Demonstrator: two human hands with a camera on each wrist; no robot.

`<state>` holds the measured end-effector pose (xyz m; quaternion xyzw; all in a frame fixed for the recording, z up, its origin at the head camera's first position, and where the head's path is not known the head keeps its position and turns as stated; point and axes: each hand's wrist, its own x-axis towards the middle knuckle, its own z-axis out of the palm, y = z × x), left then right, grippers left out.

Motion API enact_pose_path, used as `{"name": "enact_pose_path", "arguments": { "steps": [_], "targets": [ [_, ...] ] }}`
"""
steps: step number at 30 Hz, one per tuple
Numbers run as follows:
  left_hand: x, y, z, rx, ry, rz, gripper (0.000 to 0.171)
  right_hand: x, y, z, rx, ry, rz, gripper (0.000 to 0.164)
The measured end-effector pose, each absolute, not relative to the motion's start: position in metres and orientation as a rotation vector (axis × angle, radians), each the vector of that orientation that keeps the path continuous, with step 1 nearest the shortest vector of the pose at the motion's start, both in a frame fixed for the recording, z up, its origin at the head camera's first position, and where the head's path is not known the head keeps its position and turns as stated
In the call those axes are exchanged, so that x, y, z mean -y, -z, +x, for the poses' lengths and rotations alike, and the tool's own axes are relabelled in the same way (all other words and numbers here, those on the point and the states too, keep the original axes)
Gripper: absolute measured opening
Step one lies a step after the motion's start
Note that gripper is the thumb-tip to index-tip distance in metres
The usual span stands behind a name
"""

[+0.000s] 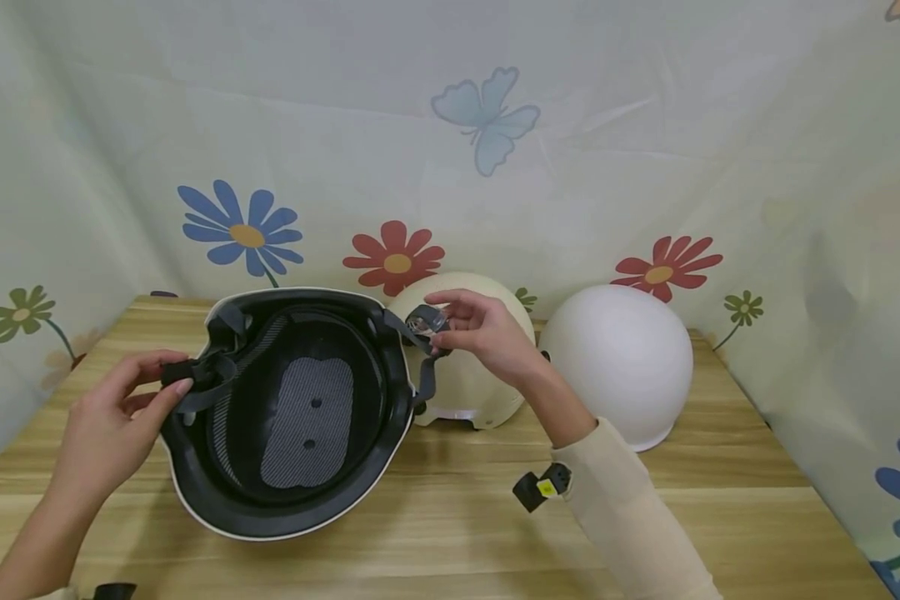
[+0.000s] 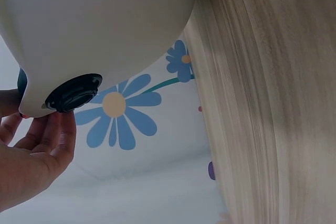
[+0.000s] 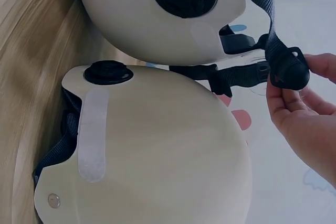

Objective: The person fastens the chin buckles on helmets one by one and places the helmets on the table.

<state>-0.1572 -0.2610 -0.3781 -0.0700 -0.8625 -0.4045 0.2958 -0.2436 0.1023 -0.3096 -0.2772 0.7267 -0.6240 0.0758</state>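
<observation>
An upturned helmet (image 1: 307, 425) with a black padded lining rests at the left of the table. At its left rim, my left hand (image 1: 112, 425) pinches a black buckle piece (image 1: 183, 372) on a dark strap. My right hand (image 1: 487, 333) grips the strap buckle (image 3: 290, 71) on the other side, between thumb and fingers, with webbing (image 3: 239, 76) running from it to the helmet. In the left wrist view, the helmet's pale shell and a black round fitting (image 2: 73, 93) hide part of the left fingers.
Right behind the upturned helmet stands a cream helmet (image 1: 472, 396), dome up. Further right is a white domed helmet (image 1: 618, 358). All stand on a wood-grain table (image 1: 450, 517), backed by a cloth (image 1: 330, 133) printed with flowers and a butterfly.
</observation>
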Motion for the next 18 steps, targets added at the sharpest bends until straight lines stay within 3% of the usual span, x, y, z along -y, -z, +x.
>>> {"name": "enact_pose_path", "arguments": {
  "steps": [11,18],
  "targets": [
    [0.2611,0.3791,-0.1578,2.287,1.081,-0.203,0.027,-0.0975,0.3147,-0.2449,-2.256,1.763,-0.716,0.038],
    [0.2610,0.3796,-0.1571,2.300,1.067,-0.204,0.027,-0.1010,0.3061,-0.2424,-2.189,2.037,-0.838,0.038]
  ]
}}
